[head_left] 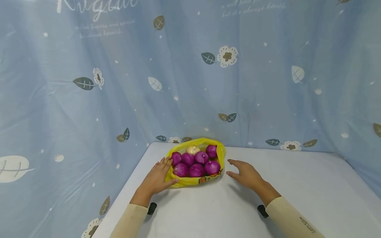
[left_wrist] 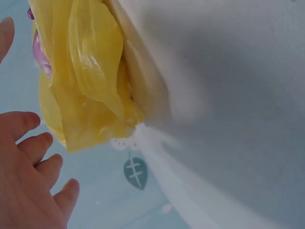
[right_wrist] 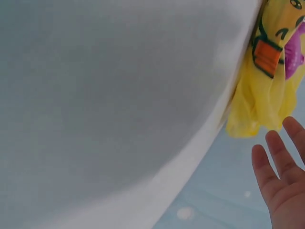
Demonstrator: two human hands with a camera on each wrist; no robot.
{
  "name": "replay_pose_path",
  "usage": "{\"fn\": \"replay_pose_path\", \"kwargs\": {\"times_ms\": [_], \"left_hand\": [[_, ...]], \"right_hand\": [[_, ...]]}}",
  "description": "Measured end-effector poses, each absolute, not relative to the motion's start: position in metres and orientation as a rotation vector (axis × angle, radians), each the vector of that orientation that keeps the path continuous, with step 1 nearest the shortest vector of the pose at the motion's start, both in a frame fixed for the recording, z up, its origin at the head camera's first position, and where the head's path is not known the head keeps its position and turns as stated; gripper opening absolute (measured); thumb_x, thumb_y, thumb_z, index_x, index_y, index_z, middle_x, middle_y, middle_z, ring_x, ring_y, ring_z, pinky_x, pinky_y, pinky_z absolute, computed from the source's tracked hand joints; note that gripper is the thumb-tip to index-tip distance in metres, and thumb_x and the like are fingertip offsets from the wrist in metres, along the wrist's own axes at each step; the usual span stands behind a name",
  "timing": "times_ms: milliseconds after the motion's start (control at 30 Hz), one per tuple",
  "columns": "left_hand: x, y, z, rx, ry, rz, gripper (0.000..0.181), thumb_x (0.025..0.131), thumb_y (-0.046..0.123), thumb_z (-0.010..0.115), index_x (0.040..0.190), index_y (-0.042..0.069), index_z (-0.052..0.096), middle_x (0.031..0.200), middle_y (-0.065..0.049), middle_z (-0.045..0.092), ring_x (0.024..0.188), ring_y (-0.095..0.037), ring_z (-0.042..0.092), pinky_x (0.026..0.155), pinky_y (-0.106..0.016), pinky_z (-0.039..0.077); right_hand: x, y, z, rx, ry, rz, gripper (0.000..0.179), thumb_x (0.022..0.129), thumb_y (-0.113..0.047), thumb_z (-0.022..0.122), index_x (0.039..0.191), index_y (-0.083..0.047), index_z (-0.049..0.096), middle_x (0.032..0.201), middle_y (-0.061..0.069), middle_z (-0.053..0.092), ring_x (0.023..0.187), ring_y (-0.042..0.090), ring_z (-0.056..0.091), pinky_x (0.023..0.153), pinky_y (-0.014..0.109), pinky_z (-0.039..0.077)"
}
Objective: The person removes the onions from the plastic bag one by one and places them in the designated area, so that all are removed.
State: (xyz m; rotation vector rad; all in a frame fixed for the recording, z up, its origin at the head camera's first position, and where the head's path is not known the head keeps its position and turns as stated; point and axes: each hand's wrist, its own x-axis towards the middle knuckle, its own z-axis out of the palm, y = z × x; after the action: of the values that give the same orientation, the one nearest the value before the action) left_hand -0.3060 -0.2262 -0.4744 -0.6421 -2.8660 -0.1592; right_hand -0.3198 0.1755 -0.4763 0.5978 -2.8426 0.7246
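Observation:
A yellow plastic bag (head_left: pixel 186 182) lies on the table with its mouth spread wide, several purple onions (head_left: pixel 196 170) and one pale yellow onion (head_left: pixel 192 149) showing inside. At the bag's left side is my left hand (head_left: pixel 157 177), fingers spread and overlapping the rim in the head view. In the left wrist view its fingers stand apart beside the crinkled bag (left_wrist: pixel 90 71). My right hand (head_left: pixel 247 175) hovers just right of the bag, holding nothing. The right wrist view shows its fingers extended near the bag's printed side (right_wrist: pixel 259 90).
The white table (head_left: pixel 208 215) runs back to a blue curtain (head_left: pixel 184 82) printed with leaves and flowers, which also hangs along the left. A black strap piece (head_left: pixel 152 208) sits under the left wrist, another black piece (head_left: pixel 263 211) under the right.

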Motion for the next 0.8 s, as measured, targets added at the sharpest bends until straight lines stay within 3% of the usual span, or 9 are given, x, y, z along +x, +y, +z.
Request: {"fn": "replay_pose_path", "kwargs": {"times_ms": [467, 800], "left_hand": [[-0.307, -0.225, -0.472, -0.664, -2.905, -0.088, 0.092, 0.089, 0.073, 0.042, 0.152, 0.006, 0.031, 0.157, -0.014, 0.026, 0.144, -0.034, 0.017, 0.115, -0.049, 0.017], [-0.321, -0.226, -0.473, -0.657, -2.937, 0.034, 0.094, 0.09, 0.075, 0.034, 0.152, 0.006, 0.03, 0.159, -0.011, 0.022, 0.146, -0.032, 0.012, 0.116, -0.05, 0.012]], "right_hand": [[-0.336, 0.136, -0.476, 0.625, -2.883, 0.824, 0.065, 0.088, -0.042, 0.071, 0.142, -0.01, 0.051, 0.134, 0.012, 0.057, 0.125, 0.035, 0.048, 0.102, 0.054, 0.039], [-0.348, 0.115, -0.482, 0.551, -2.973, 0.804, 0.075, 0.089, -0.044, 0.07, 0.148, -0.008, 0.041, 0.136, 0.012, 0.054, 0.126, 0.031, 0.045, 0.103, 0.05, 0.039]]}}
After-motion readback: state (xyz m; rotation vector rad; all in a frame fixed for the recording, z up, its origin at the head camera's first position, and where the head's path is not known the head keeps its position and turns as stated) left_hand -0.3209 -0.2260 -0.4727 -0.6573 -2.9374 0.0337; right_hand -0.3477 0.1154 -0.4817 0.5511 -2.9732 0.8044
